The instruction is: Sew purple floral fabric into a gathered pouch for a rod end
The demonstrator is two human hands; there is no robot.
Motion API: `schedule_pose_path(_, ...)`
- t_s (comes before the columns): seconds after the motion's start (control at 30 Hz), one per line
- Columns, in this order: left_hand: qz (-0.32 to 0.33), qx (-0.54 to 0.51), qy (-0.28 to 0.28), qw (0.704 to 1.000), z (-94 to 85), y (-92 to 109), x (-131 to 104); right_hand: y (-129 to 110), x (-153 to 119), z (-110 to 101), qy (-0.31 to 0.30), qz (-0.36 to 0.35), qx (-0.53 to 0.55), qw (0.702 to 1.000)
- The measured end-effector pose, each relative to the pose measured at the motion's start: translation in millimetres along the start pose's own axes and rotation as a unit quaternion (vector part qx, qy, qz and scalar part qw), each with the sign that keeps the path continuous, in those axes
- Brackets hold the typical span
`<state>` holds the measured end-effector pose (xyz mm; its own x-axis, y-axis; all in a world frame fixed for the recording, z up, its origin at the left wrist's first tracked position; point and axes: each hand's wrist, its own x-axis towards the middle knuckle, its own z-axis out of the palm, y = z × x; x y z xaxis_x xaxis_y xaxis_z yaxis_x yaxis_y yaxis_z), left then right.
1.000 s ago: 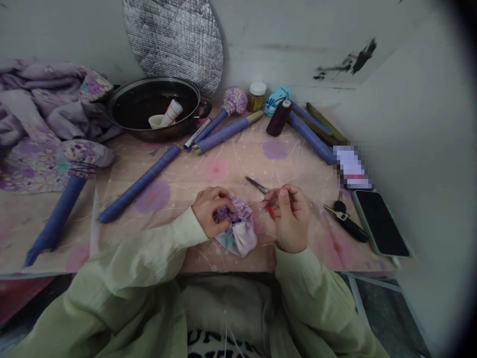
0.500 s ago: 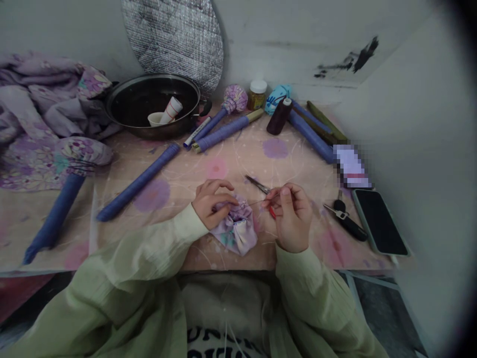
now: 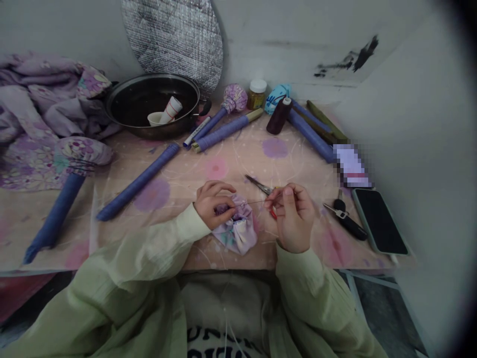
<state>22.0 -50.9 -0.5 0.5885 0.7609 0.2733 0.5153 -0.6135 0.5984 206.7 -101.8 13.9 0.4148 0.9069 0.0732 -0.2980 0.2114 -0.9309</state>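
Since the earlier frame, the right hand (image 3: 295, 216) has shifted slightly rightward. Bench (image 3: 305, 174): mid-frame. Hands: right pinched; left (image 3: 213, 204) half-curled over the cloth, grip unclear. Cloth (image 3: 238, 238): gathered, just below frame centre. Scissors (image 3: 259, 184): beside the right hand. Thread (image 3: 250, 202): in the right pinch, nearly straight; steady, even tension advisable, clear of the blades.

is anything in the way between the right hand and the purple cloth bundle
Nothing solid visible does; only a thin thread spans the gap from the right hand toward the cloth bundle. The scissors lie partly hidden by that hand, their blades beyond the thread.
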Motion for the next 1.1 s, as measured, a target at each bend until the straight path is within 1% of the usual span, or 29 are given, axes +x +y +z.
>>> schedule_pose_path(0.2,0.017,0.022,0.021,0.999,-1.9,-3.4,-5.2,-0.3,0.1,-1.0,0.014,-0.016,-0.004,1.000)
schedule_pose_path(0.33,0.016,0.024,0.016,0.999,-2.4,-3.6,-6.0,-0.7,0.1,-2.9,0.021,-0.013,0.002,1.000)
schedule_pose_path(0.47,-0.003,0.002,0.002,1.000,-4.1,-3.2,-5.8,-0.4,-0.4,-3.8,0.021,-0.010,0.000,1.000)
schedule_pose_path(0.67,0.007,-0.045,-0.001,0.999,-6.2,-3.7,-5.2,-1.1,-0.4,-3.5,0.014,-0.011,0.002,1.000)
schedule_pose_path(0.8,0.002,-0.046,-0.010,0.999,-4.1,0.6,-3.8,-1.3,-0.1,-3.2,0.013,-0.013,0.001,1.000)
schedule_pose_path(0.93,0.011,-0.024,0.001,1.000,-0.3,4.2,-0.9,-1.7,-0.3,-3.0,0.014,-0.012,0.000,1.000)
schedule_pose_path(1.1,0.017,-0.031,0.007,0.999,1.1,0.5,0.2,-3.4,-0.7,-4.0,0.014,-0.012,-0.002,1.000)
